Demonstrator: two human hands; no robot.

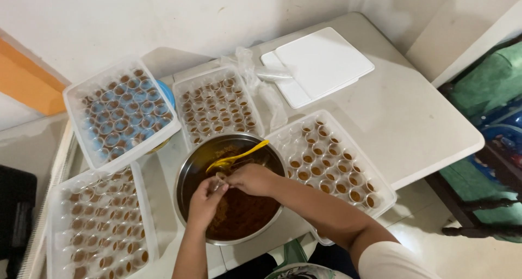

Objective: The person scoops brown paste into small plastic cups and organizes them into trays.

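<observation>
Both hands met over the steel bowl (pixel 187 175) of brown paste: my left hand (pixel 205 201) pinched a tiny cup (pixel 218 186), my right hand (pixel 251 179) gripped the yellow spoon (pixel 237 157). Beyond sat trays of filled cups (pixel 217 106).

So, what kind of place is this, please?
Probably a home food-preparation corner: a white folding table against a plain wall holds clear trays of small filled cups and a metal bowl of brown paste.

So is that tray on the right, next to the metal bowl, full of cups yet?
Not full. The right tray holds filled small cups across its middle and near end, but its far left part shows bare plastic.
</observation>
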